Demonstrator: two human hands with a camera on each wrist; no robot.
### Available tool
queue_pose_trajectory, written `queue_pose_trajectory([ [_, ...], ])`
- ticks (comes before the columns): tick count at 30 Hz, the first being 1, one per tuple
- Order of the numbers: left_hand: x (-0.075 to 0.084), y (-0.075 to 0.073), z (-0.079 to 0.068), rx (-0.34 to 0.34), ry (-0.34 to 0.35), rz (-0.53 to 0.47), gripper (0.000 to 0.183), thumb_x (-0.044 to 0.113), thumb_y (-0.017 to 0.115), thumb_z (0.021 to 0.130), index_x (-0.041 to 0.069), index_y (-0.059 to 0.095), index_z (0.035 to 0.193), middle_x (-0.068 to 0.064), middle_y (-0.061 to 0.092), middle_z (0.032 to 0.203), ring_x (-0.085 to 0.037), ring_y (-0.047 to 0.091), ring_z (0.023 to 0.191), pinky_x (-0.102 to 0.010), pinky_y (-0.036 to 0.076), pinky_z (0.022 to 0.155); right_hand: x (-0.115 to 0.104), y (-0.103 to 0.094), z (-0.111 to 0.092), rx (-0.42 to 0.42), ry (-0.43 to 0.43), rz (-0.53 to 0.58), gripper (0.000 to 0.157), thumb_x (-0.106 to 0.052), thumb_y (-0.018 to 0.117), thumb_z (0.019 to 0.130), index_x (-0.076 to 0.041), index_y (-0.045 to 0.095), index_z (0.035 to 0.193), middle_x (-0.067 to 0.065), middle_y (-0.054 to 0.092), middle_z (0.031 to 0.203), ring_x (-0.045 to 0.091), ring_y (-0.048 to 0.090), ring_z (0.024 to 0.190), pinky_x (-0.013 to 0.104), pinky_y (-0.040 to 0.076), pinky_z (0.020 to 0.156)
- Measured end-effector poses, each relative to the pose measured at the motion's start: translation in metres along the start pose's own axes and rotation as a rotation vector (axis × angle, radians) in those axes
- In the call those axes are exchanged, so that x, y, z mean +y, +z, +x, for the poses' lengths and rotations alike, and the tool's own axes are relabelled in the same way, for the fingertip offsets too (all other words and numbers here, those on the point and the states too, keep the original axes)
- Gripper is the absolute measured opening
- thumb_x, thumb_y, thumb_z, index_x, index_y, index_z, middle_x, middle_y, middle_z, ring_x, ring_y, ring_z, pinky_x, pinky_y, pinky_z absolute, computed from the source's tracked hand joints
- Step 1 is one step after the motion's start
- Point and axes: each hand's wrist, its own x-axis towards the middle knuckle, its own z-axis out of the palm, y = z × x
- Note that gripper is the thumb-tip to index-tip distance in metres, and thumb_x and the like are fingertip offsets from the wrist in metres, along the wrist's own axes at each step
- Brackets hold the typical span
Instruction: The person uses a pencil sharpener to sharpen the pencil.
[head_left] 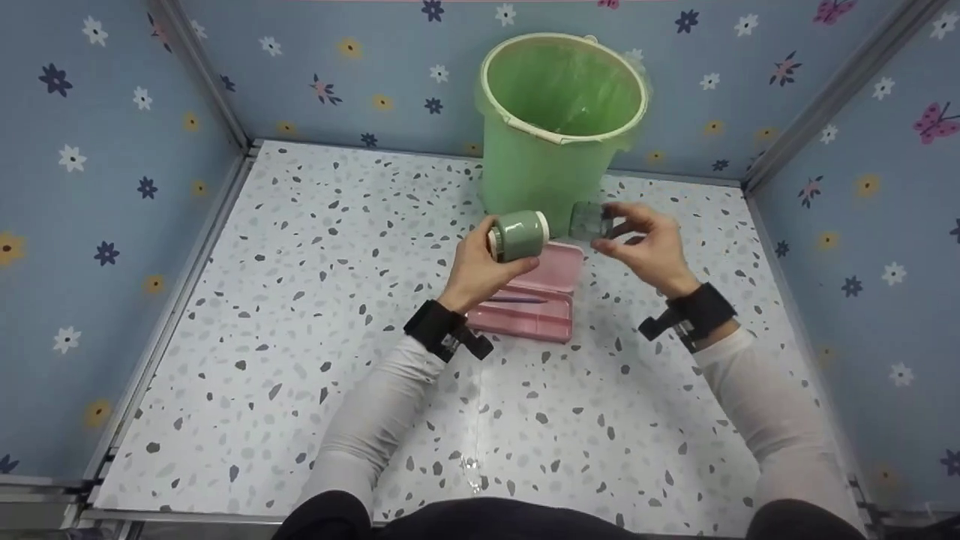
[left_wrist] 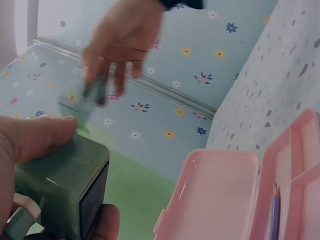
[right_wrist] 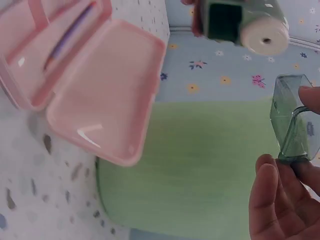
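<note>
A green pencil sharpener (head_left: 523, 235) is gripped in my left hand (head_left: 478, 266), fingers behind it and thumb along its near side. The right wrist view shows its white end with a pencil hole and a dark square opening in its body (right_wrist: 225, 22). My right hand (head_left: 651, 244) pinches the see-through shavings drawer (head_left: 587, 221) between thumb and fingertips. The drawer is apart from the sharpener, a short way to its right. In the left wrist view the right hand and drawer are blurred.
Behind both hands stands a green waste bin (head_left: 536, 176) with a clear liner. Below the left hand, an open pink pencil case (head_left: 555, 271) lies on the speckled table (head_left: 300, 300), with a purple pencil (head_left: 525, 300) inside. Flower-patterned panels (head_left: 405, 67) enclose the table at the back and sides.
</note>
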Motion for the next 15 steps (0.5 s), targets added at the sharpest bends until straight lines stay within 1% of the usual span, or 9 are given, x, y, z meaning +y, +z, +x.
queue_pose_trajectory([
  [1, 0.006, -0.001, -0.001, -0.011, -0.001, -0.022, 0.064, 0.017, 0.082, 0.063, 0.012, 0.048, 0.118, -0.003, 0.054, 0.108, -0.017, 0.055, 0.094, -0.032, 0.046, 0.073, 0.005, 0.007, -0.006, -0.020, 0.021, 0.024, 0.053, -0.006, 0.079, 0.067, 0.000, 0.058, 0.115, 0.018, 0.059, 0.105, 0.038, 0.058, 0.077, 0.040, 0.049, 0.058],
  [2, 0.006, -0.001, -0.001, -0.022, 0.005, -0.038, 0.064, 0.017, 0.082, 0.064, 0.012, 0.048, 0.118, -0.003, 0.054, 0.108, -0.017, 0.055, 0.094, -0.031, 0.047, 0.072, 0.008, 0.013, -0.011, -0.044, 0.036, 0.043, 0.053, -0.005, 0.079, 0.067, 0.001, 0.058, 0.115, 0.018, 0.059, 0.106, 0.039, 0.058, 0.077, 0.040, 0.049, 0.058],
  [4, 0.015, -0.003, -0.003, -0.058, 0.010, -0.074, 0.063, 0.011, 0.081, 0.065, 0.008, 0.047, 0.119, -0.005, 0.054, 0.109, -0.019, 0.056, 0.094, -0.032, 0.047, 0.072, 0.014, 0.025, -0.017, -0.093, 0.064, 0.085, 0.052, -0.005, 0.078, 0.067, 0.002, 0.058, 0.114, 0.020, 0.058, 0.107, 0.041, 0.058, 0.079, 0.040, 0.049, 0.058],
  [5, 0.016, -0.003, -0.004, -0.075, 0.014, -0.078, 0.062, 0.010, 0.080, 0.065, 0.008, 0.047, 0.118, -0.005, 0.053, 0.108, -0.019, 0.056, 0.094, -0.031, 0.047, 0.072, 0.016, 0.031, -0.019, -0.110, 0.076, 0.099, 0.051, -0.006, 0.078, 0.068, 0.002, 0.058, 0.114, 0.020, 0.057, 0.107, 0.041, 0.058, 0.080, 0.039, 0.050, 0.059],
  [8, 0.016, -0.003, -0.004, -0.109, 0.023, -0.053, 0.061, 0.011, 0.080, 0.065, 0.008, 0.048, 0.117, -0.006, 0.052, 0.107, -0.018, 0.055, 0.092, -0.031, 0.048, 0.071, 0.020, 0.041, -0.023, -0.144, 0.089, 0.129, 0.050, -0.007, 0.078, 0.069, 0.003, 0.058, 0.114, 0.022, 0.057, 0.108, 0.040, 0.058, 0.082, 0.041, 0.049, 0.061],
  [12, 0.011, -0.002, -0.005, -0.149, 0.026, -0.025, 0.062, 0.013, 0.081, 0.065, 0.011, 0.049, 0.117, -0.005, 0.052, 0.106, -0.018, 0.056, 0.090, -0.031, 0.048, 0.071, 0.025, 0.047, -0.027, -0.155, 0.094, 0.196, 0.051, -0.002, 0.077, 0.068, 0.007, 0.056, 0.114, 0.023, 0.056, 0.107, 0.042, 0.057, 0.082, 0.042, 0.049, 0.063],
  [15, 0.005, 0.000, -0.006, -0.197, 0.035, -0.039, 0.061, 0.011, 0.081, 0.064, 0.011, 0.050, 0.117, -0.004, 0.055, 0.104, -0.019, 0.057, 0.088, -0.033, 0.048, 0.070, 0.027, 0.051, -0.032, -0.181, 0.096, 0.238, 0.053, -0.001, 0.076, 0.069, 0.004, 0.056, 0.117, 0.022, 0.057, 0.107, 0.042, 0.056, 0.084, 0.044, 0.048, 0.064],
])
